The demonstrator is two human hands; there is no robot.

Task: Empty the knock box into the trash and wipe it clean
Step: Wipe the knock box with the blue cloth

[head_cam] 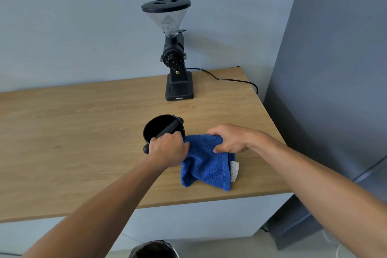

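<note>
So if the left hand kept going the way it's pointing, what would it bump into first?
Most likely the knock box: the left hand already sits at its near rim while gripping the blue towel. Further along stands the grinder, though depth is hard to judge.

A: What colour is the knock box [162, 130]?
B: Black all over, bar included. At its four o'clock, the towel [206, 161] is deep blue with a white label.
A: And the tabletop [83, 132]?
B: Light oak woodgrain. At twelve o'clock, the grinder [176, 65] is black with a clear hopper, against a pale blue-grey wall [73, 27].
</note>
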